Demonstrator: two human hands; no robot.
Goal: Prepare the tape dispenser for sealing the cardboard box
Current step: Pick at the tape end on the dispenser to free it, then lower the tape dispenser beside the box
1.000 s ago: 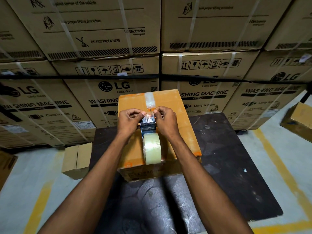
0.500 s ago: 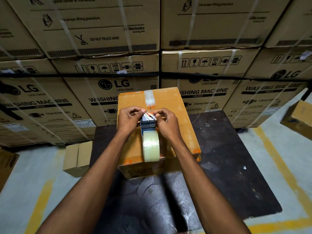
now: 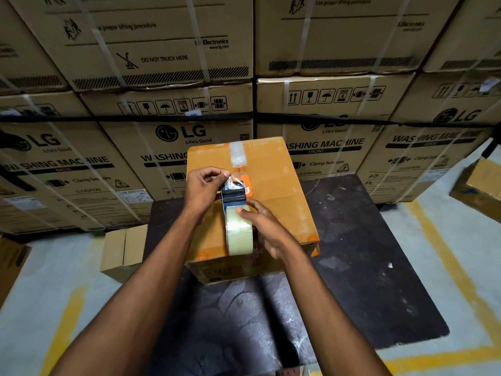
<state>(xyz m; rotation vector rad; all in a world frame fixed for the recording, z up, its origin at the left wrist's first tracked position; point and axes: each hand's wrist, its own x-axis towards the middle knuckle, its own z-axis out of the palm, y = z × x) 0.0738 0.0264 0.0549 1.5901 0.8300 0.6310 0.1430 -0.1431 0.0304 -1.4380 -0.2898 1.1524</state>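
Note:
An orange-brown cardboard box [image 3: 273, 183] lies on a dark mat, with a short strip of clear tape at the far end of its top seam. A tape dispenser [image 3: 233, 195] with a dark head and a roll of clear tape [image 3: 240, 232] stands upright on the box. My left hand [image 3: 204, 187] pinches the loose end of the tape at the dispenser's head. My right hand [image 3: 261, 226] grips the roll from the right side, thumb on the roll's face.
The dark mat [image 3: 366, 267] covers the floor under the box. Stacked washing machine cartons [image 3: 168, 77] form a wall just behind. A small cardboard box [image 3: 123, 249] sits left of the mat, another box [image 3: 482, 185] at the right edge. Yellow floor lines [image 3: 447, 264] run around.
My right hand has let go of the tape end and dropped back onto the roll. My left hand still pinches the tape end at the dispenser's head.

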